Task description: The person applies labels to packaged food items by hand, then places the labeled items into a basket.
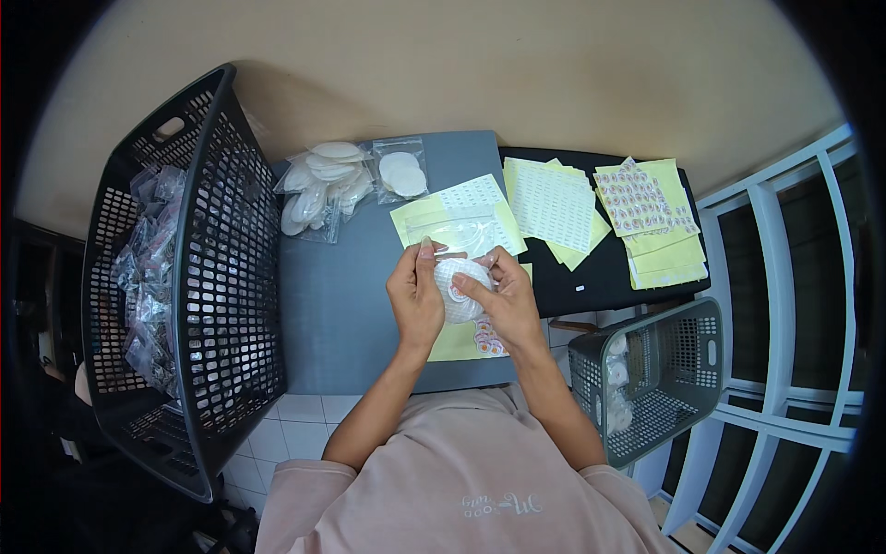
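Between my two hands is a clear plastic bag with round white quilted pads (462, 269) in it. My left hand (419, 294) grips the bag's left edge, thumb up. My right hand (511, 301) holds the right side, its thumb pressed on a round sticker on the pads. An empty-looking clear zip bag (457, 223) lies just beyond my fingers on a yellow-backed label sheet (417, 213). Below the hands, round orange and white stickers (489, 341) sit on another yellow sheet (453, 350), partly under my right hand.
Bagged white pads (325, 183) and a separate bag of pads (403, 173) lie on the grey table (332, 311). Label sheets (554, 204) and sticker sheets (640, 201) cover black cloth (554, 291). A large basket (228, 277) stands left, a smaller basket (657, 395) right.
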A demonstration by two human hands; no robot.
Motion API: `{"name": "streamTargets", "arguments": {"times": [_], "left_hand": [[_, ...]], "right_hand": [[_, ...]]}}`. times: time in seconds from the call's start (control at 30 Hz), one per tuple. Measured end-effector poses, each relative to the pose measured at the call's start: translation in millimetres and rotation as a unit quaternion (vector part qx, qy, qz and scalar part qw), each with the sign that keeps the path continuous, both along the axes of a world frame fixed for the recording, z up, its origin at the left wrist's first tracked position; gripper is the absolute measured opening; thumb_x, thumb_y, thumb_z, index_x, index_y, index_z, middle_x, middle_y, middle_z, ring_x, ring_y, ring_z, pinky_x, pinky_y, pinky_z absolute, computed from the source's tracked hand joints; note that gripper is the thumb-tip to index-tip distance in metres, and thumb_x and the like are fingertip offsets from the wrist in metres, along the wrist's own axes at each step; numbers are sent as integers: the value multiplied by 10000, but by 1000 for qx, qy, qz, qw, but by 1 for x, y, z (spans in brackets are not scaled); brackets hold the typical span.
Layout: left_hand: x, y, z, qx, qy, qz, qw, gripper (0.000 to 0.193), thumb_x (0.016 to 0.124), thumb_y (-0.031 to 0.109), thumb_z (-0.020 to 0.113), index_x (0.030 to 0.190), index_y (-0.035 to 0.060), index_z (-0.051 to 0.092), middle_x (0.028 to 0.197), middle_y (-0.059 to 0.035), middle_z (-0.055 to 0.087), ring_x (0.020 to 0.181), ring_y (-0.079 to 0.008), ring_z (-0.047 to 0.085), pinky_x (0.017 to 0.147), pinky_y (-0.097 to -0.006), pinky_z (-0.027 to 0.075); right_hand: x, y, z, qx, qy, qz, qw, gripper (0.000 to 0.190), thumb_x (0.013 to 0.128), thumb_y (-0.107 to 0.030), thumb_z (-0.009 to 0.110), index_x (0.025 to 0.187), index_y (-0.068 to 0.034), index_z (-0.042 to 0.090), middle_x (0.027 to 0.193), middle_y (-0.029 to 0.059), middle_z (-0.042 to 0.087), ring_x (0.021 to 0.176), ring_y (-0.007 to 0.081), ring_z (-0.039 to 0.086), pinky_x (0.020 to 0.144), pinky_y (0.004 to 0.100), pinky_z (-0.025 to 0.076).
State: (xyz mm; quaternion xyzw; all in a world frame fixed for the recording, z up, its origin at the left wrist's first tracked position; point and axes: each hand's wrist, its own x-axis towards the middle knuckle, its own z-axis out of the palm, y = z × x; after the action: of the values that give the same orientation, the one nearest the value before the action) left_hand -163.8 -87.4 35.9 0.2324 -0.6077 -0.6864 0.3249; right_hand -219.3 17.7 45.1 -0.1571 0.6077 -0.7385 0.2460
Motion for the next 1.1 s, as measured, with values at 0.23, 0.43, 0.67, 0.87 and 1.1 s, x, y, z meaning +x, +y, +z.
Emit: {"name": "streamTargets", "arguments": {"times": [0.23,0.43,0.67,0.87,1.1], "left_hand": [[8,1,-3,0,-64,-30,998,312,1015,200,436,920,-45,605,796,-57,627,730,-70,530,642,-230,430],[9,5,-14,92,-36,-45,994,314,1013,229,448,924,-27,605,781,-37,610,712,-59,508,625,-220,415],[17,5,-34,19,-87,-82,993,307,1012,230,449,933,-25,600,819,-60,631,746,-75,530,680,-221,429],[29,21,-42,6,-71,-41,997,291,1009,212,449,912,-16,602,760,-3,553,694,-55,435,612,-224,365],[34,16,-51,11,-99,-43,994,303,1015,224,432,906,0,604,756,2,548,692,-60,439,606,-227,364]], "right_hand": [[5,11,-14,65,-10,41,997,354,782,-8,719,1057,16,498,974,116,611,868,121,597,723,271,502],[22,12,-21,95,27,22,995,418,762,15,724,1099,10,477,1023,115,582,916,144,582,756,279,506],[27,25,-42,106,41,16,993,454,796,-8,707,1162,4,439,1078,100,547,1018,157,542,838,284,475],[46,28,-62,94,-23,5,995,458,788,-13,722,1145,-2,435,1054,91,542,1019,150,528,858,280,460],[45,29,-60,121,-10,28,992,482,763,-8,745,1121,-14,422,1059,99,537,1023,144,517,837,283,458]]}}
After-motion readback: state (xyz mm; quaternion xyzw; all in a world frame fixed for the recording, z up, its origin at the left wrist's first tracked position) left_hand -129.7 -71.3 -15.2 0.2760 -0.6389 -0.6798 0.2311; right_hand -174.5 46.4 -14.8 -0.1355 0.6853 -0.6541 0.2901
